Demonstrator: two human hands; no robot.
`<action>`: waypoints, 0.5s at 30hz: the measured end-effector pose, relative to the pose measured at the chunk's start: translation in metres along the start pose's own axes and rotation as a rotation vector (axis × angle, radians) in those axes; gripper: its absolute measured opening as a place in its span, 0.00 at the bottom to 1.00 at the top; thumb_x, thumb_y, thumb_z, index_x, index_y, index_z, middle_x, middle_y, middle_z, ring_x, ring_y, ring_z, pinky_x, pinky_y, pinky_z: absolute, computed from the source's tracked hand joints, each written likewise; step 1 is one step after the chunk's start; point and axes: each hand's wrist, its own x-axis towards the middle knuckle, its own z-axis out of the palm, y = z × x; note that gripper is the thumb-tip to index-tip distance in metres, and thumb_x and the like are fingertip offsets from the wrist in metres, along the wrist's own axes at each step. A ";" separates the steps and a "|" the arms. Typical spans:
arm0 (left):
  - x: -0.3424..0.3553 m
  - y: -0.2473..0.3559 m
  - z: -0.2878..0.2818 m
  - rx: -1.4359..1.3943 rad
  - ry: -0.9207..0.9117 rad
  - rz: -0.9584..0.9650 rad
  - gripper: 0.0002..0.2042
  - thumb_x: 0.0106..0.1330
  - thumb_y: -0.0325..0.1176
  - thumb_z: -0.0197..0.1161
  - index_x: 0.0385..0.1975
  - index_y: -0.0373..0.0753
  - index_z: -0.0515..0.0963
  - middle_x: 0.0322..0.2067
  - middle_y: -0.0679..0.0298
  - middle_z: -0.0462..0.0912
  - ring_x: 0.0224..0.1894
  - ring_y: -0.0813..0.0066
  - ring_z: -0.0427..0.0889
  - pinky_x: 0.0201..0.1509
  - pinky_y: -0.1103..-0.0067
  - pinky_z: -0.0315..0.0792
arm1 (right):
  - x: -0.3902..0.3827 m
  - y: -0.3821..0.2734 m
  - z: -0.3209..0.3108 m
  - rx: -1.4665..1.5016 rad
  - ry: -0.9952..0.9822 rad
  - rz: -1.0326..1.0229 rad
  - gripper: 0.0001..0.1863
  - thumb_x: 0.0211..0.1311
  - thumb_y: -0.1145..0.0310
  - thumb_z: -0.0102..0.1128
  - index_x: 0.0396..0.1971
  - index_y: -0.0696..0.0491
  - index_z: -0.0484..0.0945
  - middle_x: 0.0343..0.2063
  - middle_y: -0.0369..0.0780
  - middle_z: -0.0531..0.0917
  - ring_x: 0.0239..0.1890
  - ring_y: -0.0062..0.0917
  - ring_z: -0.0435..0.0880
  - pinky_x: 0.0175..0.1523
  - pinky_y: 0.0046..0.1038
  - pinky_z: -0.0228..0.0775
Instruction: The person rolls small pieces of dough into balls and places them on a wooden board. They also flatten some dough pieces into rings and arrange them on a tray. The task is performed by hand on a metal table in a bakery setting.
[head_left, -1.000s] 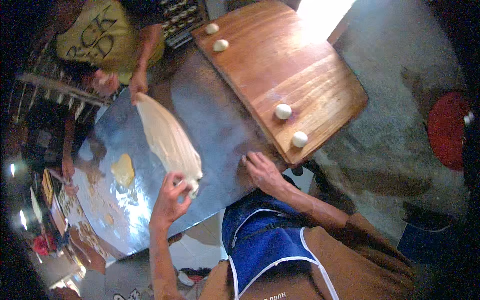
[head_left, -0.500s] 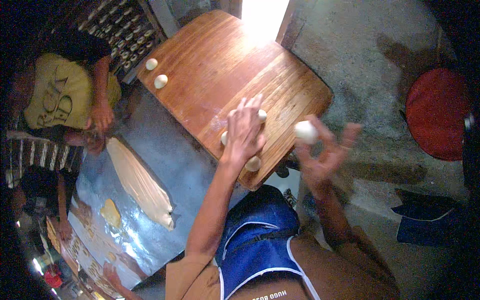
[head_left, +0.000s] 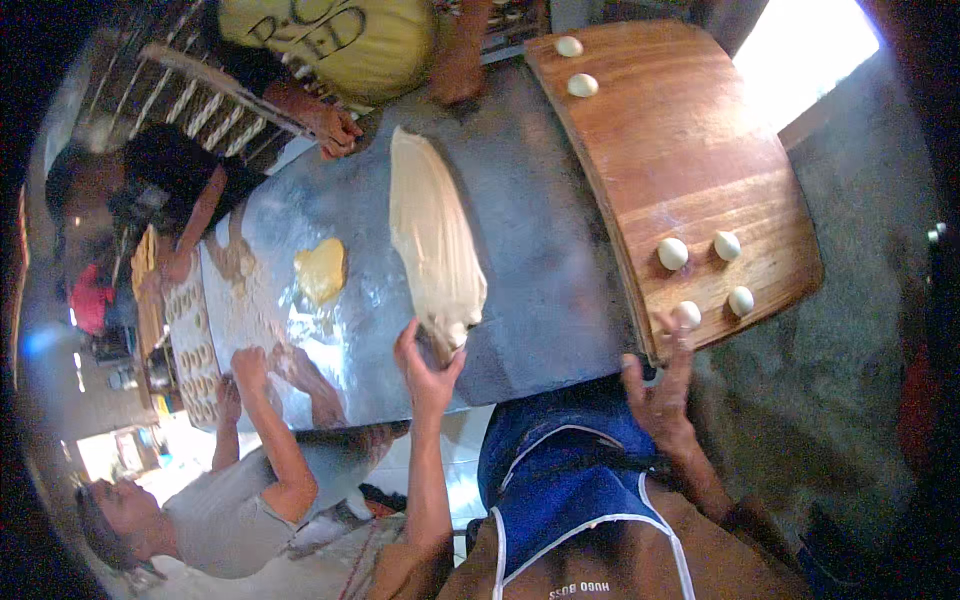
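Your left hand point(head_left: 425, 365) pinches the near end of the long dough sheet point(head_left: 432, 235), which stretches toward 12 o'clock across the metal table point(head_left: 545, 260). Your right hand point(head_left: 660, 390), at 3 o'clock, rests open-fingered on the wooden board point(head_left: 690, 150) by a dough ball point(head_left: 687, 314).

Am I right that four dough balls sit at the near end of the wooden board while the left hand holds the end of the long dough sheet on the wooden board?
Not quite: the head view shows the long dough sheet lying on the grey metal table, not the wooden board. The four dough balls and the left hand are as you say.

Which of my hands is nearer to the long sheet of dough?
Left. The left hand grips the near end of the dough sheet; the right hand rests apart at the wooden board's near corner.
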 end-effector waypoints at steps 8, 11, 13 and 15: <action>-0.014 0.010 -0.018 -0.328 0.044 -0.132 0.12 0.49 0.23 0.69 0.34 0.37 0.77 0.33 0.59 0.81 0.33 0.65 0.82 0.40 0.72 0.77 | 0.017 -0.062 0.192 0.884 -1.052 0.718 0.23 0.76 0.55 0.45 0.52 0.62 0.75 0.43 0.41 0.82 0.45 0.26 0.81 0.52 0.29 0.73; -0.042 0.018 -0.054 -0.293 -0.203 -0.135 0.11 0.58 0.25 0.66 0.41 0.33 0.79 0.36 0.56 0.84 0.37 0.66 0.85 0.43 0.72 0.78 | 0.022 -0.070 0.232 1.181 -1.015 0.786 0.23 0.71 0.51 0.52 0.38 0.60 0.80 0.23 0.35 0.80 0.20 0.20 0.74 0.25 0.28 0.67; -0.046 0.015 -0.070 -0.585 -0.456 -0.559 0.13 0.64 0.29 0.62 0.45 0.29 0.78 0.39 0.54 0.85 0.40 0.66 0.86 0.45 0.73 0.79 | 0.018 -0.075 0.236 0.856 -0.919 0.582 0.23 0.70 0.51 0.53 0.37 0.60 0.79 0.23 0.35 0.80 0.20 0.21 0.74 0.24 0.29 0.67; -0.035 0.009 -0.070 -0.636 -0.561 -0.886 0.17 0.72 0.38 0.55 0.47 0.27 0.78 0.41 0.53 0.84 0.39 0.68 0.86 0.48 0.72 0.79 | 0.009 -0.079 0.228 0.520 -0.854 0.475 0.16 0.71 0.59 0.52 0.38 0.59 0.77 0.23 0.42 0.83 0.24 0.33 0.82 0.31 0.38 0.73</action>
